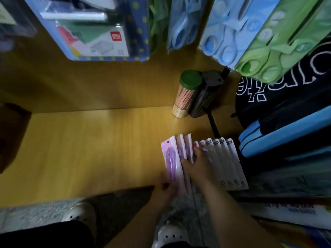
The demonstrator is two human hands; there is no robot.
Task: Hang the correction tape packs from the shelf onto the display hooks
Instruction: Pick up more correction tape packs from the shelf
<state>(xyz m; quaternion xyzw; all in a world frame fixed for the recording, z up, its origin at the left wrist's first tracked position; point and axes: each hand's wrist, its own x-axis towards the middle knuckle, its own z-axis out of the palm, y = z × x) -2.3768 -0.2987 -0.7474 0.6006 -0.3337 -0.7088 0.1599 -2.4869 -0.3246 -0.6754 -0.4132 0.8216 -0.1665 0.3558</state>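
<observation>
Both hands at the correction tape packs (206, 160) on the shelf (89, 149).
Left hand (165, 191) fingers grasp the purple pack (171, 158); right hand (199, 163) lies released across white packs printed "20".

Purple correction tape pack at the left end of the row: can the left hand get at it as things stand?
Probably yes. The left hand is already at the near end of the purple pack, and the wooden shelf to its left lies bare. The right hand rests on neighbouring packs, not blocking.
</observation>
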